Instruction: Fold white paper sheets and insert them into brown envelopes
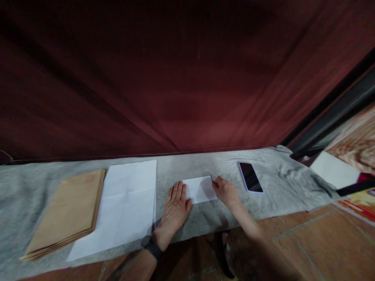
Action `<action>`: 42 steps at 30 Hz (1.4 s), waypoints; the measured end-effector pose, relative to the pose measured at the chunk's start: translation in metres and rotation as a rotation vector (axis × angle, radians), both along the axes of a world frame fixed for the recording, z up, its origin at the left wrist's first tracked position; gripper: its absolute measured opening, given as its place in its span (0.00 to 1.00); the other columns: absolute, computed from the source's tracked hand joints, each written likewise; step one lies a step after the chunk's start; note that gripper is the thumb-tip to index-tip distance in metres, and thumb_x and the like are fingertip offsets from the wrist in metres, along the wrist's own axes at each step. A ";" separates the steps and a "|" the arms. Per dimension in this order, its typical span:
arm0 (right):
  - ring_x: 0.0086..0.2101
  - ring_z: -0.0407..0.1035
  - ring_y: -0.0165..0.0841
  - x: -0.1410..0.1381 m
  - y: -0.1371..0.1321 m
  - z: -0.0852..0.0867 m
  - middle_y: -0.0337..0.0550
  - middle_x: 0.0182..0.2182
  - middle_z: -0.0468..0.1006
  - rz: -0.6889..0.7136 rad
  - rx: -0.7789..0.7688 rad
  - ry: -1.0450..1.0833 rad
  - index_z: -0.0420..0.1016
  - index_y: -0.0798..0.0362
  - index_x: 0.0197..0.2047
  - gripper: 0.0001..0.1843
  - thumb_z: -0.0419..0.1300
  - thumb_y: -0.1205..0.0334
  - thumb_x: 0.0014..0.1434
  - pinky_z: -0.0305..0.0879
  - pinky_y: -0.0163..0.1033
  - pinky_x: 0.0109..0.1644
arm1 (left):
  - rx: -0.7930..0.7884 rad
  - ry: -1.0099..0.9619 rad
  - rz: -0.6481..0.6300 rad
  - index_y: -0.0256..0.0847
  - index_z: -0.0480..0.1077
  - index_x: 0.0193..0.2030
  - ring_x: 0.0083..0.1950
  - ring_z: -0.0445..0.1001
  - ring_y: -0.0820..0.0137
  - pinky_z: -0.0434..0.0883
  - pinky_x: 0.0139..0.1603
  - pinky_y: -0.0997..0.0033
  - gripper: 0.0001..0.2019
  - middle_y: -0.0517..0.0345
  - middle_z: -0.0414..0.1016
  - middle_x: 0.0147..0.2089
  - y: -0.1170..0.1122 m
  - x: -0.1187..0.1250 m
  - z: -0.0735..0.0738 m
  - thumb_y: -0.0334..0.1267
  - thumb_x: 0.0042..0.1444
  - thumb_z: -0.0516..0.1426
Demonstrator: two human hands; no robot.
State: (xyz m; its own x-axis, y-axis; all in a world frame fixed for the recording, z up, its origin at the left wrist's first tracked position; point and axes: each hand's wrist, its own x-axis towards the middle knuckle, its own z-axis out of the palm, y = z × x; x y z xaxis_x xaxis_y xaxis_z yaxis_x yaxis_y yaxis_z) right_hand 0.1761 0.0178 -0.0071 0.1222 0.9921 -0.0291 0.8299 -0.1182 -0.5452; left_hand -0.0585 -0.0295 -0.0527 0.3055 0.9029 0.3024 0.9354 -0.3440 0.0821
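A small folded white paper (200,188) lies on the grey cloth (181,171) in front of me. My left hand (175,205) lies flat with fingers stretched out, pressing the paper's left edge; a dark band is on that wrist. My right hand (225,191) rests on the paper's right side, fingers curled and pinched at its top right corner.
A large creased white sheet (125,203) lies left of my hands, and a stack of brown envelopes (68,210) lies further left. A dark phone (250,176) lies face up to the right. A dark red curtain (175,78) hangs behind. Tiled floor shows below the cloth.
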 end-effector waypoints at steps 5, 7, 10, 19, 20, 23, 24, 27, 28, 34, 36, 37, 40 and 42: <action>0.53 0.72 0.40 -0.036 -0.010 -0.005 0.48 0.51 0.80 0.306 0.235 0.239 0.77 0.48 0.53 0.15 0.53 0.63 0.68 0.65 0.47 0.61 | -0.014 -0.012 0.022 0.28 0.59 0.69 0.72 0.61 0.54 0.60 0.71 0.48 0.28 0.37 0.63 0.71 0.001 0.003 0.004 0.42 0.67 0.47; 0.62 0.65 0.41 -0.050 -0.014 -0.012 0.49 0.61 0.73 0.453 0.254 0.269 0.75 0.49 0.59 0.19 0.53 0.62 0.68 0.58 0.52 0.69 | -0.015 -0.022 0.030 0.28 0.58 0.70 0.73 0.60 0.55 0.60 0.71 0.48 0.27 0.37 0.63 0.71 0.003 0.004 0.003 0.40 0.67 0.46; 0.68 0.56 0.43 -0.062 -0.020 -0.027 0.47 0.68 0.65 0.515 0.229 0.228 0.71 0.47 0.64 0.22 0.56 0.60 0.68 0.47 0.58 0.73 | -0.022 -0.030 0.020 0.26 0.57 0.70 0.74 0.57 0.54 0.60 0.71 0.47 0.27 0.35 0.59 0.72 0.006 0.002 0.000 0.38 0.67 0.45; 0.72 0.45 0.42 -0.061 -0.023 -0.045 0.39 0.73 0.53 0.501 0.228 -0.031 0.60 0.41 0.71 0.27 0.53 0.55 0.71 0.38 0.58 0.75 | -0.106 -0.041 0.035 0.29 0.54 0.72 0.76 0.52 0.57 0.57 0.73 0.51 0.29 0.39 0.54 0.76 0.002 0.001 0.008 0.36 0.66 0.46; 0.72 0.45 0.42 -0.061 -0.023 -0.045 0.39 0.73 0.53 0.507 0.227 -0.060 0.59 0.40 0.72 0.27 0.52 0.54 0.71 0.39 0.57 0.75 | -0.122 -0.040 0.040 0.30 0.54 0.72 0.76 0.52 0.57 0.57 0.74 0.51 0.29 0.41 0.53 0.76 0.002 0.002 0.010 0.36 0.66 0.47; 0.71 0.46 0.42 -0.059 -0.022 -0.047 0.40 0.73 0.53 0.523 0.232 -0.127 0.59 0.41 0.72 0.27 0.51 0.54 0.71 0.40 0.56 0.74 | -0.153 -0.042 0.054 0.31 0.54 0.72 0.76 0.52 0.58 0.56 0.74 0.51 0.29 0.43 0.55 0.76 0.001 0.003 0.014 0.38 0.67 0.47; 0.71 0.46 0.43 -0.058 -0.022 -0.047 0.40 0.73 0.53 0.517 0.237 -0.148 0.59 0.42 0.72 0.27 0.51 0.54 0.71 0.40 0.57 0.74 | -0.154 -0.044 0.055 0.31 0.54 0.73 0.76 0.52 0.58 0.55 0.74 0.51 0.29 0.43 0.55 0.75 0.001 0.003 0.015 0.38 0.67 0.46; 0.71 0.47 0.44 -0.052 -0.020 -0.052 0.44 0.73 0.52 0.481 0.261 -0.222 0.60 0.45 0.72 0.28 0.50 0.55 0.71 0.42 0.57 0.73 | -0.149 -0.041 0.041 0.30 0.53 0.73 0.77 0.51 0.59 0.54 0.75 0.52 0.29 0.42 0.54 0.76 0.000 0.001 0.015 0.39 0.67 0.46; 0.71 0.47 0.45 -0.049 -0.020 -0.054 0.44 0.73 0.52 0.471 0.271 -0.246 0.59 0.45 0.72 0.28 0.49 0.54 0.71 0.43 0.57 0.73 | -0.147 -0.038 0.036 0.30 0.53 0.73 0.77 0.50 0.59 0.54 0.75 0.53 0.30 0.42 0.54 0.76 -0.001 0.000 0.014 0.40 0.67 0.46; 0.71 0.48 0.46 -0.032 -0.018 -0.062 0.45 0.73 0.52 0.435 0.310 -0.308 0.57 0.46 0.73 0.29 0.47 0.52 0.71 0.48 0.58 0.72 | -0.116 -0.023 0.032 0.33 0.50 0.74 0.77 0.51 0.60 0.53 0.75 0.50 0.30 0.43 0.55 0.75 -0.002 -0.005 0.010 0.42 0.68 0.45; 0.70 0.49 0.46 -0.027 -0.017 -0.063 0.44 0.73 0.51 0.434 0.309 -0.314 0.55 0.45 0.74 0.30 0.47 0.52 0.71 0.48 0.58 0.72 | -0.117 -0.019 0.035 0.33 0.51 0.74 0.77 0.51 0.60 0.53 0.75 0.50 0.30 0.43 0.55 0.75 -0.003 -0.005 0.010 0.43 0.69 0.45; 0.70 0.49 0.46 -0.024 -0.017 -0.063 0.44 0.73 0.51 0.430 0.307 -0.319 0.55 0.45 0.74 0.30 0.46 0.52 0.71 0.48 0.59 0.72 | -0.119 -0.017 0.038 0.33 0.51 0.74 0.77 0.51 0.60 0.53 0.75 0.50 0.30 0.44 0.55 0.75 -0.003 -0.005 0.010 0.43 0.69 0.45; 0.70 0.49 0.47 -0.016 -0.016 -0.063 0.45 0.73 0.52 0.412 0.296 -0.331 0.55 0.47 0.74 0.31 0.46 0.50 0.71 0.47 0.58 0.72 | -0.128 -0.016 0.051 0.32 0.53 0.73 0.77 0.51 0.61 0.53 0.75 0.52 0.29 0.44 0.55 0.76 -0.004 -0.005 0.012 0.44 0.69 0.45; 0.70 0.49 0.47 -0.011 -0.015 -0.064 0.47 0.73 0.53 0.397 0.293 -0.344 0.55 0.49 0.74 0.32 0.46 0.49 0.71 0.46 0.57 0.72 | -0.130 -0.021 0.058 0.32 0.54 0.73 0.77 0.51 0.61 0.53 0.75 0.52 0.29 0.45 0.55 0.76 -0.004 -0.005 0.012 0.44 0.69 0.45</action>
State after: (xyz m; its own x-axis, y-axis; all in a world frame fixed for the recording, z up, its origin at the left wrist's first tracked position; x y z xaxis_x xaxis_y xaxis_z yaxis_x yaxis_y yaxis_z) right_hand 0.1647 0.0028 -0.0715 -0.3057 0.9244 0.2280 0.9143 0.3518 -0.2006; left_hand -0.0632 -0.0330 -0.0410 0.2465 0.9509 0.1872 0.9510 -0.2745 0.1420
